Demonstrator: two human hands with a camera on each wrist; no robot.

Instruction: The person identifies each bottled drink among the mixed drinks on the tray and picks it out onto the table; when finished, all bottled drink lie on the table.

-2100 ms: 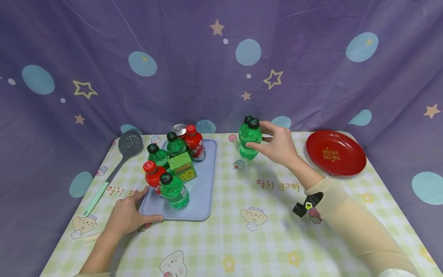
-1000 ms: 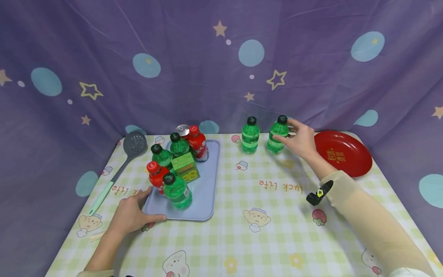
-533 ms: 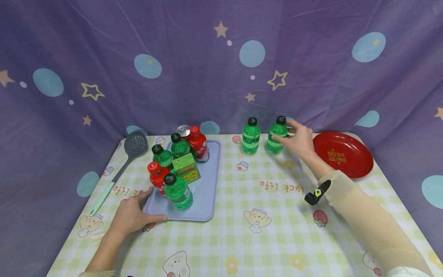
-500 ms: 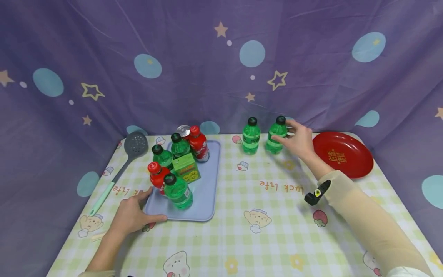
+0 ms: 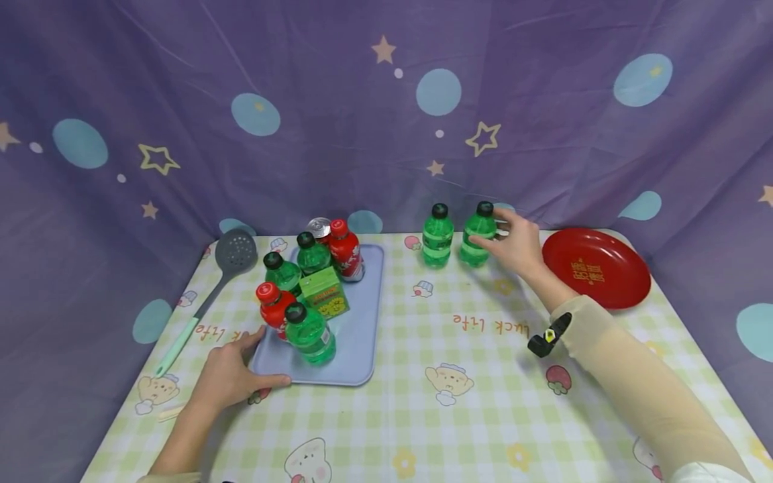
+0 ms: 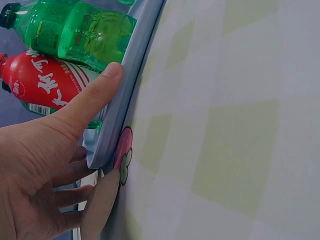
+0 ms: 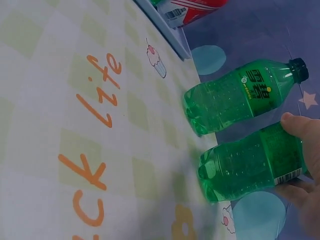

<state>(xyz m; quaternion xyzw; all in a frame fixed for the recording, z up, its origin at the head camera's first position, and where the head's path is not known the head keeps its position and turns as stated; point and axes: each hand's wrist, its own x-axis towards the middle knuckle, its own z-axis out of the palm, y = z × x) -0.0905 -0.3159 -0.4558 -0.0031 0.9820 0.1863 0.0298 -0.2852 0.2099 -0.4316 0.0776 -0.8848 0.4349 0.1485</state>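
Observation:
My right hand [image 5: 518,243] grips a green soda bottle [image 5: 475,243] with a black cap, thumb in front and fingers behind. The bottle is upright at the back of the table; I cannot tell whether its base touches the cloth. Just left of it, slightly apart, stands a matching green bottle [image 5: 437,241]. My left hand [image 5: 225,377] holds the near-left corner of a blue-grey tray [image 5: 356,349], the thumb lying along its front rim. On the tray stand three green bottles [image 5: 311,339], two red bottles [image 5: 346,251], a green drink carton [image 5: 326,294] and a can [image 5: 319,227], partly hidden.
A grey skimmer [image 5: 235,251] with a mint handle lies left of the tray. To the right of my right hand is a red plate [image 5: 598,268] with gold characters. A purple curtain [image 5: 338,100] hangs behind the checked tablecloth [image 5: 423,416].
My right hand has carried its bottle rightward, from overlapping the other green bottle to beside it. Over the last half second it has shifted slightly back left. The left hand and tray stay put.

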